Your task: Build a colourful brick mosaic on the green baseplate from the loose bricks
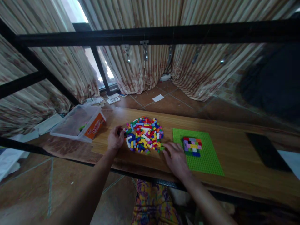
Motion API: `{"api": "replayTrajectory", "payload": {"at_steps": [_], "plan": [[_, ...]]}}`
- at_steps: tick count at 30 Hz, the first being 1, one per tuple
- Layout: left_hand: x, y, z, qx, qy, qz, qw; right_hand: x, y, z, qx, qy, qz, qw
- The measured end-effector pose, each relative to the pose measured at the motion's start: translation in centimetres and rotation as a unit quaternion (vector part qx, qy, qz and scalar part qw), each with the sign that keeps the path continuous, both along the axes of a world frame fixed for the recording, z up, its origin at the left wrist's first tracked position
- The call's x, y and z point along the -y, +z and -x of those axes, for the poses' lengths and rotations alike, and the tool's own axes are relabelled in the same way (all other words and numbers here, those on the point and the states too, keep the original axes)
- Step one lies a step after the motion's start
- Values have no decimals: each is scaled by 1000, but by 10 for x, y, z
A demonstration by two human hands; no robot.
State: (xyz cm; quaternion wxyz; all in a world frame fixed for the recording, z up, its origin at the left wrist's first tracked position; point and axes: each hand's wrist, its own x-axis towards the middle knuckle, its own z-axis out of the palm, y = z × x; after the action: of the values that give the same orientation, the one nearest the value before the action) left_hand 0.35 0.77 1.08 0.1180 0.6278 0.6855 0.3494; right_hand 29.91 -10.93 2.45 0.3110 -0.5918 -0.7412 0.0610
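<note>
Presently, picking stage, by appearance. Left hand [115, 138]: fingers curled at left edge of brick pile [144, 137] on bench [234, 147]; contents cannot be told. Right hand [176, 159]: fingers loosely spread at pile's right edge, beside green baseplate [206, 164]. Next calls for a fine single-brick pinch.

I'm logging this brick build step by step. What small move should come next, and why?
Probably the right hand should pinch one brick from the brick pile: its fingertips rest at the pile's right edge, beside the green baseplate, whose patch of placed bricks covers little.
</note>
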Motion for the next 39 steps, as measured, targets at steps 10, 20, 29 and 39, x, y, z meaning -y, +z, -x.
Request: {"api": "replayTrajectory", "payload": {"at_steps": [10, 20, 29, 39], "plan": [[-3, 6, 0, -29, 7, 13, 999, 3, -3, 11, -13, -44, 38, 998], [-3, 8, 1, -48, 10, 8, 999, 47, -4, -15, -113, -91, 20, 989], [-2, 12, -2, -54, 7, 10, 998, 58, -4, -25, -119, -112, 22, 986], [-3, 11, -1, -49, 4, 9, 999, 50, -8, -10, -65, -115, 25, 991]]}}
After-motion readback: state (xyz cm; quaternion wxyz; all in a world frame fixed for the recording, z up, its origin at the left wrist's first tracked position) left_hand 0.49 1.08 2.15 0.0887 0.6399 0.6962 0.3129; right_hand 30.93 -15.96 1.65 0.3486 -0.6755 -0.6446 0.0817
